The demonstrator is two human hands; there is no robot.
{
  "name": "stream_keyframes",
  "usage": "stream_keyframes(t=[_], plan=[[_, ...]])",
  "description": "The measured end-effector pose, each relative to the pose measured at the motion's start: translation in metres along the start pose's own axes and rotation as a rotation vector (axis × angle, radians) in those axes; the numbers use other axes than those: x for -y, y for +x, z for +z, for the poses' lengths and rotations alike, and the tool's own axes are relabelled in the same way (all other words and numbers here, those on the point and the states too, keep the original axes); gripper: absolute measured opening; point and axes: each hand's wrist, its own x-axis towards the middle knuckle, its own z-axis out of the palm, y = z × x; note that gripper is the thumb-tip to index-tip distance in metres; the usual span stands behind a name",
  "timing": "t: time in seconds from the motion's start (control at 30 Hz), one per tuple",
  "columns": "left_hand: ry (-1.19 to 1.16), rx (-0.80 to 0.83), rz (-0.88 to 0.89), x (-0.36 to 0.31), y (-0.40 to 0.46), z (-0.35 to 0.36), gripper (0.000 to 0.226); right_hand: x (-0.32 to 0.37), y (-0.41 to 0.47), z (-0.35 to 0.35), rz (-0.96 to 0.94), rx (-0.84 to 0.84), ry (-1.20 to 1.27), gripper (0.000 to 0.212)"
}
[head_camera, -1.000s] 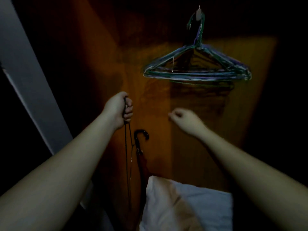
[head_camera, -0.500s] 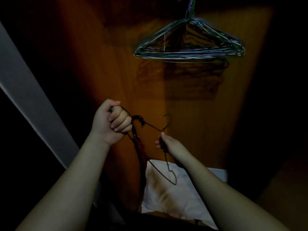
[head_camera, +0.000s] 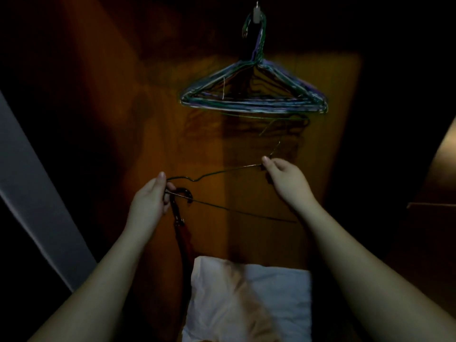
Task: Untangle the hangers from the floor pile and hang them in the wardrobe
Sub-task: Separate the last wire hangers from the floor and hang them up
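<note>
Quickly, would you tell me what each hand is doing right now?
Left hand: pinching one end of a wire hanger.
Right hand: pinching the hanger's other end.

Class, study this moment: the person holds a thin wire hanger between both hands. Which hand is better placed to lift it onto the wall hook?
Probably the right hand: it pinches the wire hanger almost directly below the wall hook and the hung bundle, while the left hand is farther aside.

home wardrobe — wooden panel (head_camera: 246,193) | hung hangers (head_camera: 254,99) | umbrella (head_camera: 181,218)
</note>
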Motion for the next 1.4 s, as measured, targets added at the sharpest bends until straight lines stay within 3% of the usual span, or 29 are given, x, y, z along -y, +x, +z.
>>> stream_keyframes(t=[0.3, 0.5, 1.13, 1.4], plan=[[0.006, -0.071, 0.236, -0.077, 0.058, 0.023, 0.020, 0.098, 0.076, -0.082, -0.278, -0.173, -0.206, 0.033], [0.015, -0.079, 0.330, -0.124, 0.100, 0.029, 0.020, 0.140, 0.132, -0.108, -0.359, -0.218, -0.235, 0.031], [0.091, -0.120, 0.140, -0.082, 0.148, 0.042, 0.020, 0.128, 0.201, -0.069, -0.326, -0.096, -0.273, 0.032], [0.157, -0.165, 0.095, -0.079, 0.167, 0.049, 0.024, 0.122, 0.210, -0.057, -0.294, -0.149, -0.357, 0.032]])
